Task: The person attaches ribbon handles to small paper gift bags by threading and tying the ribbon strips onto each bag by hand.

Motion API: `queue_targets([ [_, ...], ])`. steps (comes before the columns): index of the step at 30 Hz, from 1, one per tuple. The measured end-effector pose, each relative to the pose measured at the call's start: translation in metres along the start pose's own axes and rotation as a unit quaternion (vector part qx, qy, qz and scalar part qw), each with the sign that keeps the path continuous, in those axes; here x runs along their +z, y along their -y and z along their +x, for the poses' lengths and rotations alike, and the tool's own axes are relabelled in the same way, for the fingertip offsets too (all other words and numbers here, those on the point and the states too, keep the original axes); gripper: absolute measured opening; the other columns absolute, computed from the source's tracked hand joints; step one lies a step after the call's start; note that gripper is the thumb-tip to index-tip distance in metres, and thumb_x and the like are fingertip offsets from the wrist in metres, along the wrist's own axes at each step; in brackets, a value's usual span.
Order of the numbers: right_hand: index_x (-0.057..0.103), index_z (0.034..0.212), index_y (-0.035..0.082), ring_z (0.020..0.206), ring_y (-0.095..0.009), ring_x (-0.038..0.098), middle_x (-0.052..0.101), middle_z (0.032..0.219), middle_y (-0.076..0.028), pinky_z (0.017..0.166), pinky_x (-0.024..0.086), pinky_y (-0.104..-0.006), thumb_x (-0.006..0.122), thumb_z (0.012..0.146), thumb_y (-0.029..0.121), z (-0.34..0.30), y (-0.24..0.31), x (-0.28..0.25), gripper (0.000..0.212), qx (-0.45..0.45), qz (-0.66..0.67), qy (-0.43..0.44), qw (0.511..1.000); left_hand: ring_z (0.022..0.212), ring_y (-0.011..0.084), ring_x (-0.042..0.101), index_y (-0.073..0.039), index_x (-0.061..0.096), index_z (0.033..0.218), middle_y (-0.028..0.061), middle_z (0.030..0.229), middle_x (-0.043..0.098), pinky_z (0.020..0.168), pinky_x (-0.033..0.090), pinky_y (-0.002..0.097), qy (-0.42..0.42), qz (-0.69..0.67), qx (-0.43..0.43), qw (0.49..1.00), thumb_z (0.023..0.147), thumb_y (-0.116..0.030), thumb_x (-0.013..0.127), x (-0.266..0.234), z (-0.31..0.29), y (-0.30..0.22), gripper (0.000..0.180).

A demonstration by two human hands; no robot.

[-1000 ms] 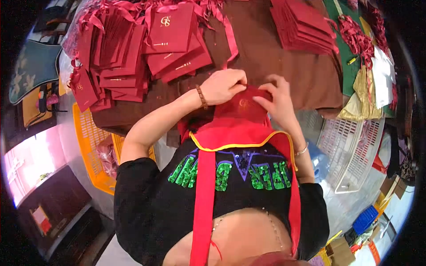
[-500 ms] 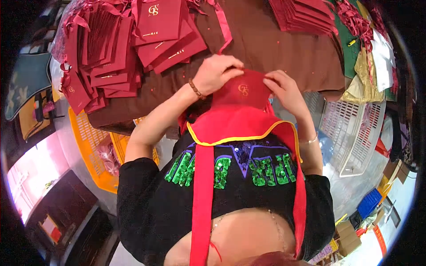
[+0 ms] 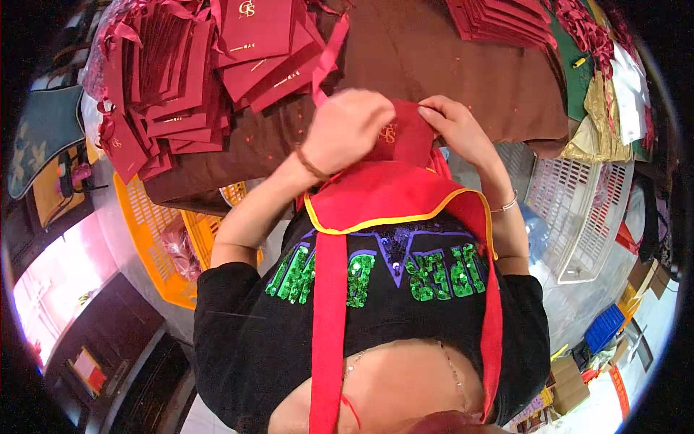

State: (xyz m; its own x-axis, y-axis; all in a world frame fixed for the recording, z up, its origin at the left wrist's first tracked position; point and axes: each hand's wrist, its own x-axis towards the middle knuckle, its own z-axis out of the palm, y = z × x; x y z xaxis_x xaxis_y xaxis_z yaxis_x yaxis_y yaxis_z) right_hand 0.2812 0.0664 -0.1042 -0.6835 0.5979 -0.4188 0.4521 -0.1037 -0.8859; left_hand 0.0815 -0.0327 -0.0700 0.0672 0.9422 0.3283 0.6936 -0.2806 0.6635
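Upright in front of my chest is a dark red gift bag (image 3: 406,129) with a gold emblem, just above the red apron (image 3: 390,195). My left hand (image 3: 350,130) is closed at its upper left part, the back of the hand covering that side and hiding most of the fingertips. At the upper right corner, my right hand (image 3: 459,130) pinches the edge between thumb and fingers. A pinkish red ribbon (image 3: 332,54) runs down from the far side to behind my left knuckles; whether those fingers hold it cannot be seen.
Stacks of dark red bags (image 3: 173,79) and more flat bags (image 3: 260,32) lie left on the brown cloth (image 3: 499,101). Another pile (image 3: 506,22) lies far right, near ribbons (image 3: 578,22) and gold wrapping (image 3: 596,123). Below stand a yellow crate (image 3: 148,239) and a white crate (image 3: 589,217).
My left hand has turned and lowered over the bag's left side, covering more of it. The bag has shifted slightly left. The ribbon's lower end has swung left, behind my left hand.
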Motion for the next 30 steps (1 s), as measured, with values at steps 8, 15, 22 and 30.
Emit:
queue_targets([
  [8,0.058,0.099,0.000,0.073,-0.010,0.054,0.056,0.088,-0.003,0.062,0.046,-0.0245,0.050,0.091,0.019,-0.008,0.007,0.003,0.023,-0.073,-0.098,-0.050,0.991,0.066,0.0266,0.057,-0.007,0.057,0.075,0.0090,0.069,0.057,0.058,0.046,0.0372,0.064,0.174,0.013,0.983,0.081,-0.016,0.057,0.036,-0.001,-0.003,0.011],
  [15,0.058,0.098,-0.002,0.079,-0.015,0.056,0.057,0.087,-0.009,0.068,0.045,-0.0271,0.053,0.088,0.016,-0.014,0.015,0.007,0.021,-0.111,-0.129,-0.072,0.983,0.066,0.0321,0.059,-0.004,0.056,0.072,0.0147,0.068,0.059,0.059,0.047,0.0434,0.124,0.149,-0.034,0.980,0.082,-0.018,0.052,0.030,0.007,-0.009,0.018],
  [22,0.057,0.097,-0.001,0.086,-0.030,0.057,0.057,0.090,-0.016,0.075,0.045,-0.0343,0.057,0.082,0.013,-0.021,0.018,0.013,0.020,-0.151,-0.172,-0.111,0.967,0.072,0.0372,0.060,-0.003,0.059,0.074,0.0203,0.072,0.060,0.063,0.047,0.0479,0.227,0.107,-0.152,0.956,0.083,-0.027,0.048,0.024,0.020,-0.011,0.028],
  [30,0.055,0.096,-0.002,0.082,-0.030,0.057,0.056,0.088,-0.016,0.072,0.045,-0.0336,0.056,0.082,0.007,-0.023,0.011,0.023,0.017,-0.186,-0.166,-0.156,0.956,0.072,0.0378,0.060,-0.003,0.060,0.076,0.0203,0.073,0.061,0.065,0.046,0.0479,0.188,0.056,-0.182,0.964,0.082,-0.025,0.049,0.029,0.017,-0.012,0.025],
])
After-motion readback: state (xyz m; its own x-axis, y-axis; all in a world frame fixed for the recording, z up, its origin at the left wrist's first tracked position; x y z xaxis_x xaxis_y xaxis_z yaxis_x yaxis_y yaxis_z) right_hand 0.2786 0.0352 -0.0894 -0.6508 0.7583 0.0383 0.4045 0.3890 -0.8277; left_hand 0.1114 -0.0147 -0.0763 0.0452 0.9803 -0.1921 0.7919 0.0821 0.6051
